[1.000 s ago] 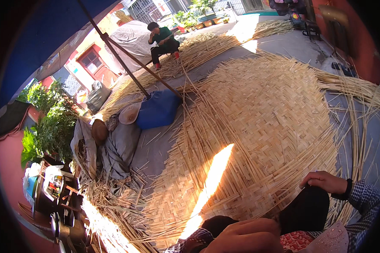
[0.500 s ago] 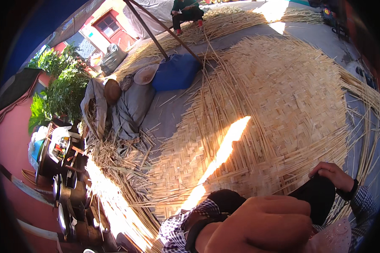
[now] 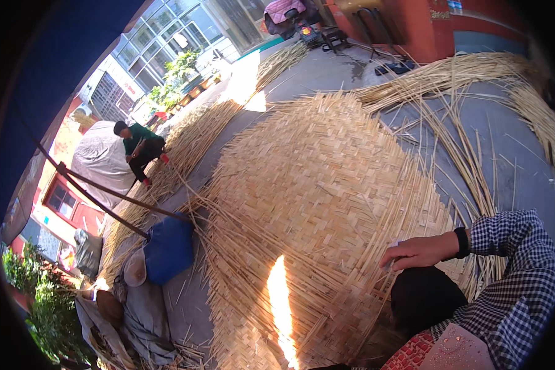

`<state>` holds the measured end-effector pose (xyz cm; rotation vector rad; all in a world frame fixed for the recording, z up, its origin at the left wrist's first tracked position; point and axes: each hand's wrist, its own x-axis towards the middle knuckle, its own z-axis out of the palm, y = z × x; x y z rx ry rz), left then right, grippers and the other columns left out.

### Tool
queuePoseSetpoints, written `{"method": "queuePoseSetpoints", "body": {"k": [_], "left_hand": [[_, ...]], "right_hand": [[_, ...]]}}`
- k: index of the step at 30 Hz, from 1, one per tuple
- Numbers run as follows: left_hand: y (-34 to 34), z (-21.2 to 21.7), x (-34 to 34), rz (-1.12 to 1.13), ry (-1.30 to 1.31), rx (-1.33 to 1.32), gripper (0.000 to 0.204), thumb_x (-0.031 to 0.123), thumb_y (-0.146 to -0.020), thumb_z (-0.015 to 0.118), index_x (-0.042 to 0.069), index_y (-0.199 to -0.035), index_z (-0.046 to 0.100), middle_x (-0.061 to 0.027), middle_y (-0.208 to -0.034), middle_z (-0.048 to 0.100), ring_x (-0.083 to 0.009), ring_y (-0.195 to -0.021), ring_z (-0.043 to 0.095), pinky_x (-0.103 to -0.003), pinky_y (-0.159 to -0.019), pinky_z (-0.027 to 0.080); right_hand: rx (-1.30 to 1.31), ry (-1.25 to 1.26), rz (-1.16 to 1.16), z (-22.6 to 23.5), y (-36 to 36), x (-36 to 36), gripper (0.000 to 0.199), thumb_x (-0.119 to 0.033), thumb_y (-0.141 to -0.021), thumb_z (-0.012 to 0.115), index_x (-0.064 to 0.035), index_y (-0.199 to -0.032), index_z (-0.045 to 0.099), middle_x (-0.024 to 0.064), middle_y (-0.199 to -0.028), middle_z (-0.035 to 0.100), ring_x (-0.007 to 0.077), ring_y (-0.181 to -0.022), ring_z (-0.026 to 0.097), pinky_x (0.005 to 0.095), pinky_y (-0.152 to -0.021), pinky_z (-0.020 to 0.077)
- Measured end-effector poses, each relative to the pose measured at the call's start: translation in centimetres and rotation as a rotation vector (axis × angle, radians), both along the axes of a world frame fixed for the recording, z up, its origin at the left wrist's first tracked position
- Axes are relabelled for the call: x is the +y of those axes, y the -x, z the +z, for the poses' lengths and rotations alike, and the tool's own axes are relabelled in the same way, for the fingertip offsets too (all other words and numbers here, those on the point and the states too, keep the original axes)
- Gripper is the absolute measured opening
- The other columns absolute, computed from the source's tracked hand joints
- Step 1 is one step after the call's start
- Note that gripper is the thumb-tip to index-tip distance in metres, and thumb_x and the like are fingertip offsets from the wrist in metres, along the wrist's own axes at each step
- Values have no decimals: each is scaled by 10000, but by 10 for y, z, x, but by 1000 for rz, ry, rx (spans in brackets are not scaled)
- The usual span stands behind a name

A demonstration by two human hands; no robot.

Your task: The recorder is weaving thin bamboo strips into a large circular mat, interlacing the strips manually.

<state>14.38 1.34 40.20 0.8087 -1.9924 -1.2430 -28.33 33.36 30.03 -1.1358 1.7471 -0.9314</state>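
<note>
A large woven mat of pale split reed strips spreads in front of me, with long loose strips lying across it. My right hand reaches in from the right over the mat's near right part, just above my black-clad knee. Its fingers are bent down and close together. A small whitish patch shows at the fingertips; what it is, I cannot make out. My left hand is out of the picture.
A person squats at the far left beside a long reed bundle. Crossed poles rise by a blue covered block, near grey sacks. More reed bundles lie at the far right. A parked scooter stands behind.
My view has swung to the right. My left hand, closed and close up before, has left the picture. My right hand has moved off my knee and out over the mat.
</note>
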Motion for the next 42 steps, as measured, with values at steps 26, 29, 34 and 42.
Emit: {"method": "queuePoseSetpoints", "body": {"k": [26,29,34,42], "left_hand": [[70,-40,34,-269,162,443,779,644,-956,365,198,-1562,164,-163,-1587,270,-334,-1481,218,-589,-1182,205],[86,-51,39,-275,124,417,791,638,-953,386,192,-1565,157,-171,-1581,278,-343,-1474,229,-584,-1179,204],[110,-57,37,-262,115,441,813,629,-949,421,182,-1570,145,-185,-1572,291,-358,-1462,247,-574,-1174,204],[101,-34,5,-135,364,720,853,614,-942,476,166,-1577,126,-206,-1558,312,-383,-1444,275,-558,-1166,204]], "right_hand": [[615,1174,128,196,-59,-69,732,-361,-920,656,-21,-1474,320,181,-1382,473,240,-1116,585,349,-826,533],[617,1170,142,195,-51,-76,712,-349,-922,657,-14,-1463,338,182,-1366,486,243,-1107,593,352,-827,535],[576,1171,145,197,-51,-86,678,-328,-925,659,-2,-1443,367,183,-1340,508,248,-1092,606,357,-829,537],[283,1058,-79,199,-61,-98,626,-295,-930,662,18,-1413,414,185,-1298,542,256,-1068,627,366,-831,541]]}}
